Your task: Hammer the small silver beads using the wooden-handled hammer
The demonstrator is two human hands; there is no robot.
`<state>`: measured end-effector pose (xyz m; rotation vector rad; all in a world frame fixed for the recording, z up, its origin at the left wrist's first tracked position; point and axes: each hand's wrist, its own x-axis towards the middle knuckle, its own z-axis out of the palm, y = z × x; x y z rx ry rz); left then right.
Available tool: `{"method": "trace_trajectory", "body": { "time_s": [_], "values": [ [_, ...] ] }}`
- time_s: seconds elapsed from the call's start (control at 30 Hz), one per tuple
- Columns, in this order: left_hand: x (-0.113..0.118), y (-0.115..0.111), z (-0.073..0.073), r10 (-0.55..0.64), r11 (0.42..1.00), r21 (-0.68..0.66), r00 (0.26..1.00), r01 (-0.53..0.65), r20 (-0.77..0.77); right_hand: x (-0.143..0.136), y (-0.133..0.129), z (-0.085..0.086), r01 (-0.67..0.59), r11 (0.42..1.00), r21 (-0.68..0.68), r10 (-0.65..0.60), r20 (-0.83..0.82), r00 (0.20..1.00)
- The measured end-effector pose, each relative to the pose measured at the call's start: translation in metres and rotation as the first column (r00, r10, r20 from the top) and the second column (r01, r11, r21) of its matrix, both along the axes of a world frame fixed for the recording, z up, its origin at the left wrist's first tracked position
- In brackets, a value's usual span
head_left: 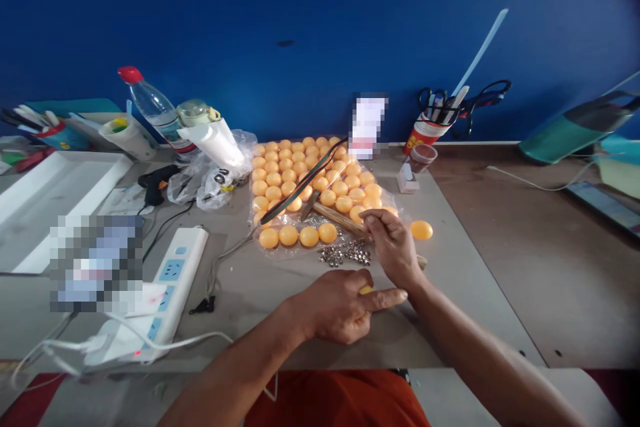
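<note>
On the Grey Desk, a Hammer in the Right Hand

On the grey desk (465, 273), the right hand (393, 247) is above the wooden handle of the hammer (340, 217), and its grip is clamped on this handle. The hammer's head is to the left, at the orange balls (289, 235), and the handle's end shows beside the right wrist. The left hand (345, 310) is nearer to the front edge; its grip is closed around a yellow piece (367, 289), mostly hidden, so I cannot tell its full shape. The forefinger of this hand is straight and points towards the right wrist.

Many orange balls are in rows in clear plastic (313, 221), with 4 in the nearest row. 1 loose ball (421, 230) lies to the right of them. Small shiny metal pieces (345, 253) lie near both hands. A long dark strip (299, 189) lies across the balls. At the left is a white power strip (193, 247); at the right, a small white box (408, 181) is near a cup (423, 130) of pens.
</note>
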<state>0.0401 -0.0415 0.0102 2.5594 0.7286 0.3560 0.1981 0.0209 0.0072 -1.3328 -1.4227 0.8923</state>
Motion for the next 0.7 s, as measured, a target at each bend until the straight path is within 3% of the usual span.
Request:
{"method": "trace_trajectory", "body": {
  "time_s": [0.23,0.37,0.53,0.7],
  "values": [
    [0.01,0.0,0.004,-0.042,0.999,0.027,0.982,0.048,-0.183,-0.007,0.003,-0.004,0.104,0.994,-0.038,-0.11,-0.235,0.966],
    [0.016,-0.002,-0.004,-0.118,0.992,0.025,0.975,0.125,-0.189,-0.008,0.005,-0.008,0.115,0.993,-0.033,-0.119,-0.258,0.959],
    [0.014,0.001,-0.004,-0.059,0.995,0.06,0.974,0.074,-0.219,-0.009,0.006,-0.005,0.144,0.989,-0.03,-0.146,-0.275,0.95],
    [0.013,0.002,-0.003,-0.06,0.998,-0.003,0.985,0.06,-0.16,-0.007,0.007,-0.002,0.161,0.985,-0.06,-0.171,-0.338,0.925]
  ]
}}
